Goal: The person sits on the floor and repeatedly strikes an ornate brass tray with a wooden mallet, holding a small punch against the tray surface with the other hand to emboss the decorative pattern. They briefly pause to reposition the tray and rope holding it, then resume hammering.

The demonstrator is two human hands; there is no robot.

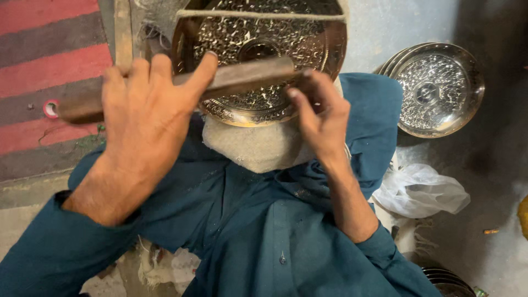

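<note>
My left hand grips a long dark bar tool near its left end. My right hand pinches the same bar at its right end. The bar lies across the face of a round embossed metal plate with a brassy rim. The plate rests tilted on a grey felt pad over my lap, against my teal clothing. A cord or strap crosses the top of the plate.
A stack of similar embossed metal plates lies on the grey floor at the right. A crumpled white plastic bag sits below them. A red and grey striped mat covers the left. More plate rims show at the bottom right.
</note>
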